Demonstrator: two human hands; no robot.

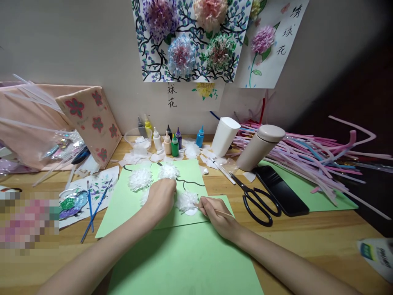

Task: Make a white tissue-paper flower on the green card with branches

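Observation:
On a green sheet of paper (113, 213) sit several white ruffled paper flowers. One flower (140, 179) lies at the left, another flower (168, 170) just beyond my left hand. My left hand (161, 196) is closed over the middle of the sheet, its fingertips turned away, and whatever they pinch is hidden. A further flower is partly covered by that hand. My right hand (216, 213) grips a thin wooden stick (224, 213), with its tip side at the right edge of the near-right flower (186, 201). Dark curved lines (192, 183) run across the sheet.
Black-handled scissors (258, 200), a phone (281, 190), a tumbler (260, 147) and pipe cleaners (307, 155) lie at right. Paint bottles (175, 145) and white paper scraps (138, 155) line the back. Brushes (96, 209) and a palette (72, 203) are at left. A glue bottle (379, 256) is near right.

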